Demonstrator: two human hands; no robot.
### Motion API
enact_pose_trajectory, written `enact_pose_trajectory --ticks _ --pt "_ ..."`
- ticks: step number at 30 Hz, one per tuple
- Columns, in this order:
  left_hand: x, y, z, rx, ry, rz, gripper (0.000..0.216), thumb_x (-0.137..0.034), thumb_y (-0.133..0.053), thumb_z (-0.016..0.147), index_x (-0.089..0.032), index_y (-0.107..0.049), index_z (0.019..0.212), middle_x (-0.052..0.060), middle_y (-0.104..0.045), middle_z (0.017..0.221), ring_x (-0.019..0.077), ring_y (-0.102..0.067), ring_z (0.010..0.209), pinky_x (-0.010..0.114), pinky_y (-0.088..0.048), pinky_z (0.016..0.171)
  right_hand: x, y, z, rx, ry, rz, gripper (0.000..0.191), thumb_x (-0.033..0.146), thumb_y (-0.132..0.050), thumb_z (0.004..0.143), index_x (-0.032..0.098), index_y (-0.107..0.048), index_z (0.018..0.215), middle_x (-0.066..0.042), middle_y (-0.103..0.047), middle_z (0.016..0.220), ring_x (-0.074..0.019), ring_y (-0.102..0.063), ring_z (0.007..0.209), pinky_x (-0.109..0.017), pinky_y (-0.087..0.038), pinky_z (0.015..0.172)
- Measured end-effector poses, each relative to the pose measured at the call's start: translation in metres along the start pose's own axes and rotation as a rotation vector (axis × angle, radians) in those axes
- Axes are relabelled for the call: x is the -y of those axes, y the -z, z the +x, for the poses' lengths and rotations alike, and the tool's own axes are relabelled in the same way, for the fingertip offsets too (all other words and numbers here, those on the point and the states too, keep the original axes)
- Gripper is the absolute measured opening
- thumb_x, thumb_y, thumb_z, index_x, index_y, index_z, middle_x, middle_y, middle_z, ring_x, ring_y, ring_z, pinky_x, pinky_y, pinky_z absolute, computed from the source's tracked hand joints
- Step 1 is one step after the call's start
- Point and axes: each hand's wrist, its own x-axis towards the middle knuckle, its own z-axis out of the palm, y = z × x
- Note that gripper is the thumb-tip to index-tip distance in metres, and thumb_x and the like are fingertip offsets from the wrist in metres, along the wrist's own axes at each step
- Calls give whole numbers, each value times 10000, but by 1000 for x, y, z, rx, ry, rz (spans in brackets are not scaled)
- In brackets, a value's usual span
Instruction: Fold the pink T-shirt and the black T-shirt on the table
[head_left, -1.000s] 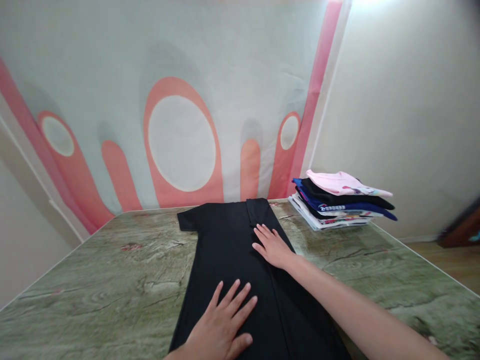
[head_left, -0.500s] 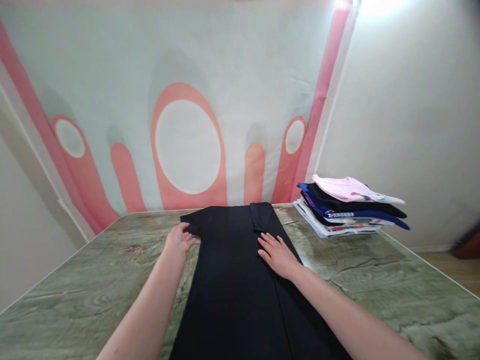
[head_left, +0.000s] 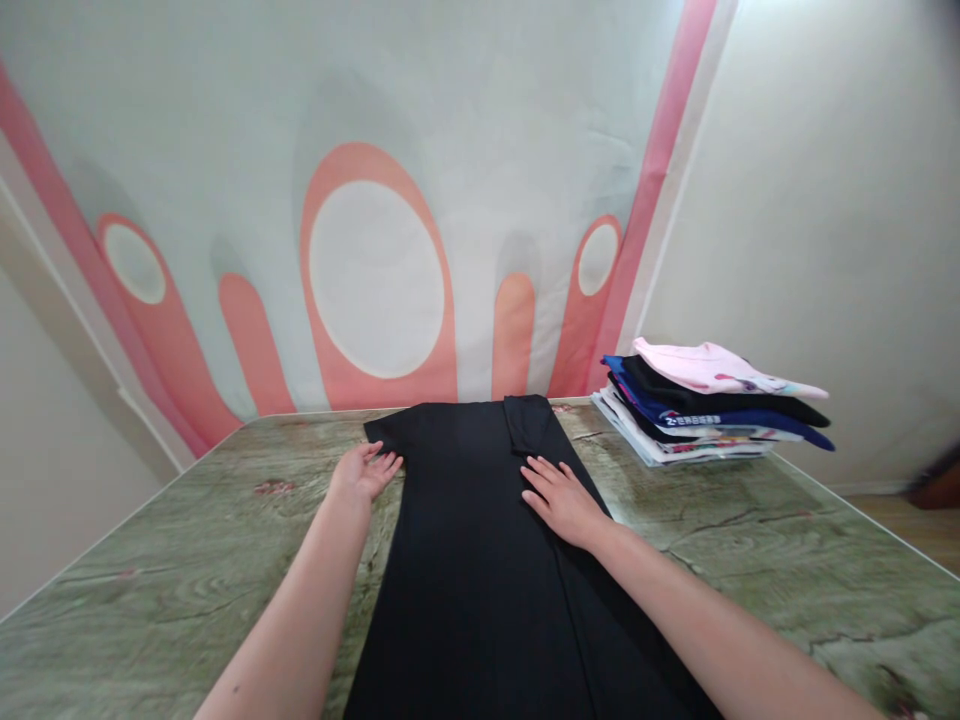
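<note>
A black short-sleeved garment (head_left: 472, 560) lies spread lengthwise on the table in front of me, its lower end running out of view. Its right side is folded inward, with that sleeve doubled back near the top. My right hand (head_left: 566, 502) rests flat on the folded part, just below the sleeve, fingers spread. Beside the left sleeve (head_left: 394, 432), my left hand (head_left: 365, 472) is half turned up with its fingers apart, the tips at the sleeve's lower edge. Whether they touch the cloth I cannot tell.
A stack of folded clothes (head_left: 712, 405), a pink one on top, sits at the table's back right. The wood-patterned table (head_left: 195, 560) meets a wall hanging (head_left: 480, 130) with pink and orange shapes at its far edge.
My left hand has turned its palm more upward and shifted slightly right towards the garment. My right hand stays flat on the folded part. The view has tilted a little.
</note>
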Motion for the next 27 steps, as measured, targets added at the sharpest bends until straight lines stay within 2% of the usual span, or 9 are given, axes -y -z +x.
enact_pose_trajectory --ticks 3,7,13,16,19,21,23,27 --pt "3 2 2 31 -32 -9 133 -60 -526 746 -142 -562 844 110 -553 934 196 -588 943 367 -522 835 0 1 0 8 -5 3 526 482 -274 957 243 -394 1409 -62 -320 1498 -227 -240 1394 -483 -173 1123" --pt "7 4 5 41 -84 4 167 -53 -506 761 -152 -584 870 75 -566 878 178 -592 897 397 -506 878 0 1 0 12 -1 3 530 486 -266 959 239 -393 1410 -63 -323 1497 -225 -243 1393 -479 -172 1124" --pt "5 3 7 49 -118 109 191 -43 -508 762 -146 -593 900 88 -576 888 182 -608 864 378 -527 814 1 2 0 6 -4 3 534 492 -265 960 227 -408 1401 -75 -325 1496 -232 -246 1391 -482 -173 1123" --pt "6 -9 6 20 -191 226 188 -71 -507 764 -153 -609 898 74 -588 853 175 -607 844 374 -516 797 1 3 -1 -4 1 8 528 484 -267 962 225 -412 1399 -76 -330 1493 -228 -251 1389 -477 -174 1124" --pt "15 -34 2 16 -324 377 219 -130 -539 743 -175 -635 934 65 -628 893 194 -604 914 384 -484 830 0 2 -1 -15 2 17 516 476 -279 961 236 -411 1399 -69 -330 1494 -225 -250 1389 -478 -171 1125" --pt "29 -54 -6 86 -425 492 264 -159 -576 712 -189 -661 960 68 -656 977 221 -584 1018 389 -448 891 -1 1 0 -19 3 19 513 474 -285 960 238 -411 1398 -69 -330 1494 -225 -247 1391 -479 -168 1125" --pt "48 -73 -18 222 -506 615 277 -162 -627 666 -198 -695 932 62 -675 1040 239 -549 1107 374 -397 968 -2 0 0 -17 5 17 513 472 -289 959 233 -415 1395 -74 -333 1492 -229 -250 1390 -481 -171 1124" --pt "83 -91 -48 558 -568 855 184 -195 -702 597 -229 -734 774 28 -721 963 248 -587 1063 332 -375 1011 -2 0 0 -14 5 12 511 465 -300 955 230 -422 1391 -82 -340 1488 -242 -262 1384 -490 -184 1115"
